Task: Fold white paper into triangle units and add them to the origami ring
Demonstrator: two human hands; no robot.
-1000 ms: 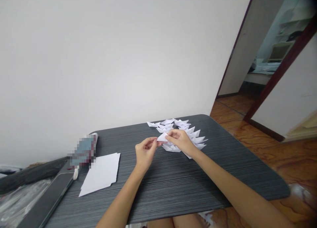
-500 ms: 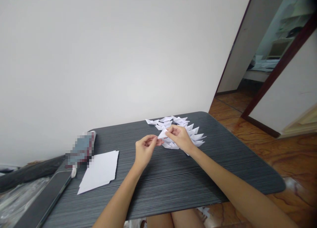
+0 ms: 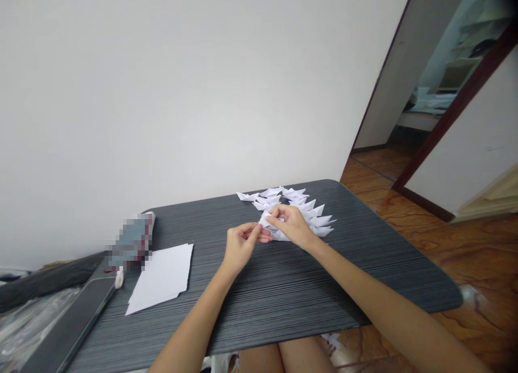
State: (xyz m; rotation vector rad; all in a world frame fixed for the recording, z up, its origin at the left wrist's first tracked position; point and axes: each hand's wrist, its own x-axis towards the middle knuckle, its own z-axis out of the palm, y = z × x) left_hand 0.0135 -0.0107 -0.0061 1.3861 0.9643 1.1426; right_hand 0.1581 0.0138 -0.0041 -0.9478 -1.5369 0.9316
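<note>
Between my two hands is a small folded piece of white paper [image 3: 264,219], held above the dark table [image 3: 218,276]. My left hand [image 3: 244,244] pinches its lower left corner between thumb and fingers. At its upper right, my right hand [image 3: 290,225] grips it with thumb and forefinger. Just behind and beneath the hands lie several folded white paper boats [image 3: 319,221], grouped close together. Part of that group is hidden by my right hand.
Loose sheets of white paper [image 3: 162,281] lie stacked at the left. Behind them rests a blurred-out blue and red item [image 3: 131,241]. A long dark flat object [image 3: 76,319] runs along the left edge. The white wall [image 3: 202,92] stands behind the table.
The folded paper has turned slightly and shows a different, more crumpled outline. My left hand has shifted a little to the right, closer to my right hand.
</note>
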